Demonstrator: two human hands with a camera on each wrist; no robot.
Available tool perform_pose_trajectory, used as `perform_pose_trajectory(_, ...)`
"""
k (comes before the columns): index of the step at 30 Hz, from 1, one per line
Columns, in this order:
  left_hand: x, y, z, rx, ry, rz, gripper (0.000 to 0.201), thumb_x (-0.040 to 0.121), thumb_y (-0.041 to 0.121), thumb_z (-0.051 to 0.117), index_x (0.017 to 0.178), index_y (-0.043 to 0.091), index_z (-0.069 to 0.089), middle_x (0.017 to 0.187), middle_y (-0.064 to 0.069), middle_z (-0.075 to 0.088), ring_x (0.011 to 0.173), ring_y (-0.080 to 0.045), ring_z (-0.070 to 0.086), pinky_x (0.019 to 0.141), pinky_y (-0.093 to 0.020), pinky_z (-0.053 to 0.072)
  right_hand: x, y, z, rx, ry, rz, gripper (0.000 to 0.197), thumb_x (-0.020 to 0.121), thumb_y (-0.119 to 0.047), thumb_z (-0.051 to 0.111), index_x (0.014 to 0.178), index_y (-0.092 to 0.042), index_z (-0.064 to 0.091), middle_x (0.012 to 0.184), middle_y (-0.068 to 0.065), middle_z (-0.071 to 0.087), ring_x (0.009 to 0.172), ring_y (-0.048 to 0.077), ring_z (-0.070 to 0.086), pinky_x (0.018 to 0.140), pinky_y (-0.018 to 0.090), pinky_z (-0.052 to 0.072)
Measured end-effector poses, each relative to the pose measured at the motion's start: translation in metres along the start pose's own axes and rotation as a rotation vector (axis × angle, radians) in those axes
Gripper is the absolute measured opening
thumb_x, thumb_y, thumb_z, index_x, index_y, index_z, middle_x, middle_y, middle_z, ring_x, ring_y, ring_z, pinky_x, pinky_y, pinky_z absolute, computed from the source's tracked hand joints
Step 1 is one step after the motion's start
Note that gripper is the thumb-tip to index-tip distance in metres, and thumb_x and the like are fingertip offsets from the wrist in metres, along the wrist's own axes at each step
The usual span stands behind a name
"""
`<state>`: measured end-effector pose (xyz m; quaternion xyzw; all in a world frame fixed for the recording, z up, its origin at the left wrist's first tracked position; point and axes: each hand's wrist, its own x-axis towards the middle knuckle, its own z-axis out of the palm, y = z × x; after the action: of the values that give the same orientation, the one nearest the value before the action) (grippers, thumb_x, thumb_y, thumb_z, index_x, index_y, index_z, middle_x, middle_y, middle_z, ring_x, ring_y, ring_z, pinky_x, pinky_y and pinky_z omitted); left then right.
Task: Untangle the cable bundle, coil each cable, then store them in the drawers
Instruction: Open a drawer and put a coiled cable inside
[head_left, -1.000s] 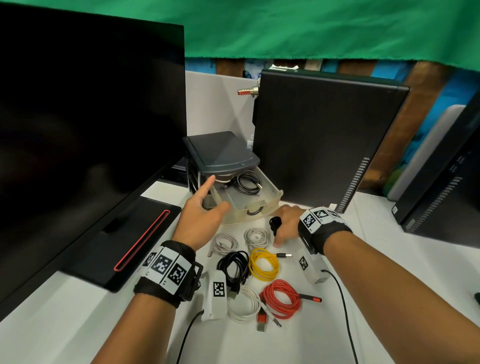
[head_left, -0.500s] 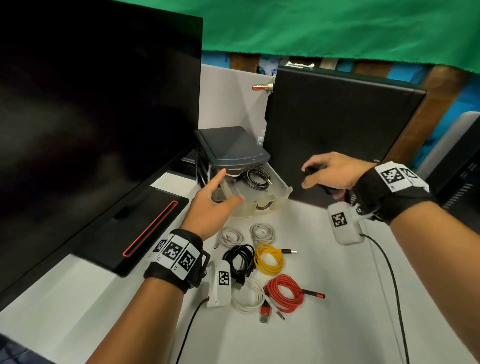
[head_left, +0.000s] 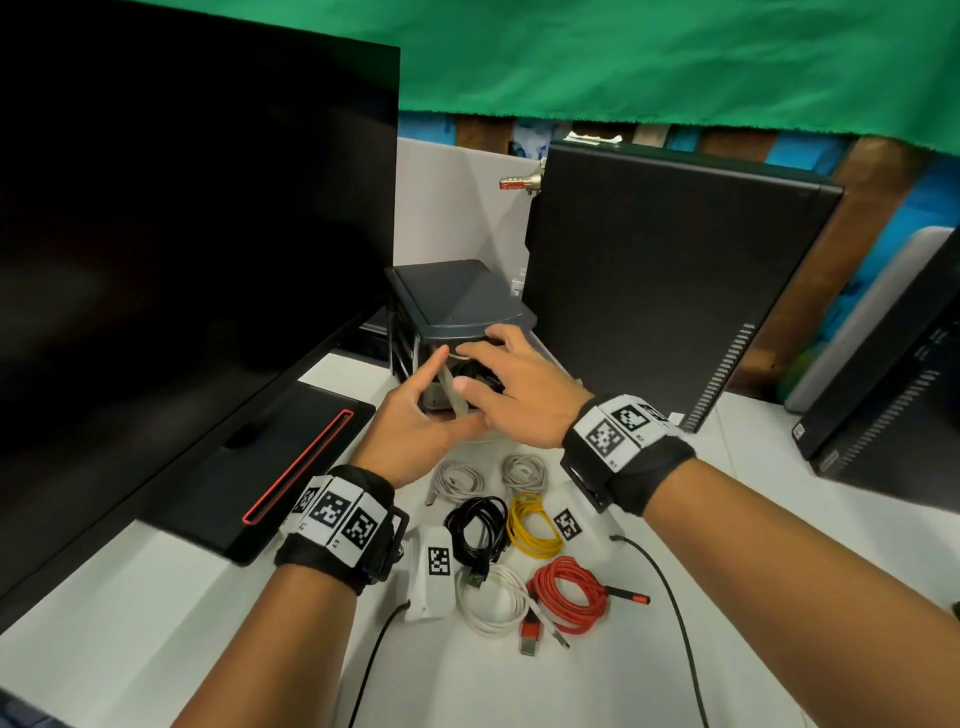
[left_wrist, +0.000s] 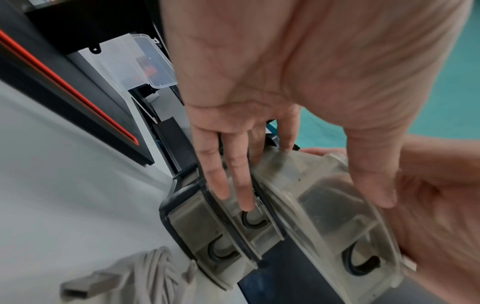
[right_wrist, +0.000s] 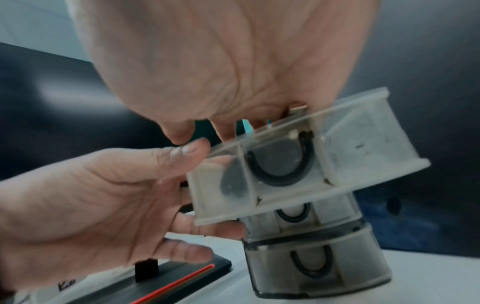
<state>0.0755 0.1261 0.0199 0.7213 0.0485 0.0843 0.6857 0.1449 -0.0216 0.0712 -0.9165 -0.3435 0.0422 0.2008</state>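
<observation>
Over open drawer (right_wrist: 363, 148), right hand (head_left: 519, 389) dips in, grip unclear; left hand (head_left: 410, 431) pinching drawer.

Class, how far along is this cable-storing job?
Done: untangling and coiling; the cables lie in separate coils. In hand: the left hand holds the top drawer out while the right hand reaches over a dark cable inside. Left: storing the grey coils, black coil, yellow coil, white coil and red coil on the table.

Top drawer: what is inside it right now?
A black cable shows in the top drawer, beneath the right hand. The hand covers the rest, so anything else inside is hidden.
</observation>
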Motion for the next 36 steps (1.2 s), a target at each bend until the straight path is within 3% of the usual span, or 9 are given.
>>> perform_pose_trajectory(4,0.002,-0.003,-0.001,0.037,-0.013,0.009,0.105,0.066,0.027,0.093,0.153,0.036,0.035,0.137,0.015,0.055,0.12,-0.016,0.062,0.103,-0.032,0.051,-0.014,-0.003,-0.004,0.025,-0.068,-0.019,0.067,0.1,-0.06,0.037,0.158,-0.036,0.014,0.168,-0.002,0.003,0.154,0.02,0.005,0.123,0.045,0.018)
perform_pose_trajectory(6,-0.002,0.002,0.0,0.038,0.001,0.012,0.11,0.061,0.033,0.094,0.153,0.036,0.034,0.137,0.021,0.051,0.117,-0.014,0.061,0.094,-0.021,0.052,-0.022,-0.001,-0.014,0.103,0.115,-0.054,0.066,0.097,-0.053,0.051,0.155,-0.031,0.029,0.163,0.001,0.023,0.149,0.019,0.024,0.119,0.041,0.03)
perform_pose_trajectory(8,-0.003,0.005,0.001,0.028,0.007,0.015,0.111,0.059,0.033,0.091,0.154,0.034,0.033,0.141,0.021,0.047,0.119,-0.016,0.061,0.091,-0.018,0.052,-0.032,0.008,-0.026,0.087,0.268,-0.037,0.054,0.09,-0.045,0.065,0.139,-0.029,0.05,0.137,-0.004,0.051,0.127,0.015,0.05,0.105,0.04,0.046)
perform_pose_trajectory(11,-0.003,0.004,0.0,0.066,0.002,0.018,0.117,0.054,0.042,0.09,0.154,0.035,0.031,0.146,0.019,0.039,0.128,-0.02,0.057,0.106,-0.033,0.049,-0.049,0.022,-0.044,-0.032,0.043,0.07,0.037,0.081,-0.032,0.068,0.117,-0.038,0.064,0.109,-0.01,0.062,0.105,0.013,0.06,0.093,0.043,0.052)
perform_pose_trajectory(16,-0.003,0.002,0.002,0.097,0.003,0.016,0.111,0.064,0.037,0.093,0.155,0.035,0.029,0.147,0.017,0.042,0.122,-0.016,0.062,0.104,-0.032,0.05,-0.056,0.023,-0.057,-0.092,-0.073,0.093,0.062,0.08,0.005,0.052,0.122,-0.037,0.067,0.115,-0.004,0.067,0.112,0.014,0.061,0.098,0.038,0.052)
perform_pose_trajectory(20,-0.003,0.002,0.003,0.106,0.006,0.007,0.105,0.071,0.032,0.089,0.156,0.036,0.027,0.148,0.013,0.045,0.12,-0.014,0.063,0.09,-0.014,0.051,-0.047,0.023,-0.058,-0.147,-0.052,0.032,0.053,0.089,0.002,0.051,0.124,-0.033,0.069,0.109,-0.005,0.071,0.105,0.014,0.065,0.094,0.034,0.053)
perform_pose_trajectory(24,-0.002,-0.002,0.002,0.121,0.007,0.01,0.109,0.066,0.042,0.092,0.154,0.042,0.028,0.15,0.011,0.046,0.122,-0.018,0.062,0.104,-0.029,0.049,-0.034,0.019,-0.058,-0.132,-0.041,0.007,0.039,0.094,-0.007,0.057,0.121,-0.031,0.071,0.096,-0.006,0.075,0.096,0.012,0.067,0.09,0.031,0.055)
perform_pose_trajectory(29,0.001,-0.004,0.0,0.164,-0.001,0.008,0.119,0.053,0.061,0.09,0.153,0.046,0.027,0.155,0.015,0.04,0.126,-0.022,0.059,0.11,-0.04,0.045,-0.022,0.012,-0.054,-0.158,0.003,-0.047,0.029,0.091,-0.013,0.064,0.115,-0.026,0.075,0.102,-0.005,0.075,0.098,0.01,0.067,0.094,0.032,0.054)
perform_pose_trajectory(36,0.0,-0.003,-0.003,0.225,0.007,0.018,0.114,0.058,0.056,0.09,0.152,0.047,0.026,0.155,0.017,0.034,0.125,-0.024,0.06,0.109,-0.038,0.046,-0.011,0.005,-0.049,-0.407,-0.106,-0.143,0.017,0.095,-0.02,0.061,0.104,-0.022,0.076,0.155,-0.005,0.042,0.14,0.019,0.039,0.112,0.035,0.034)
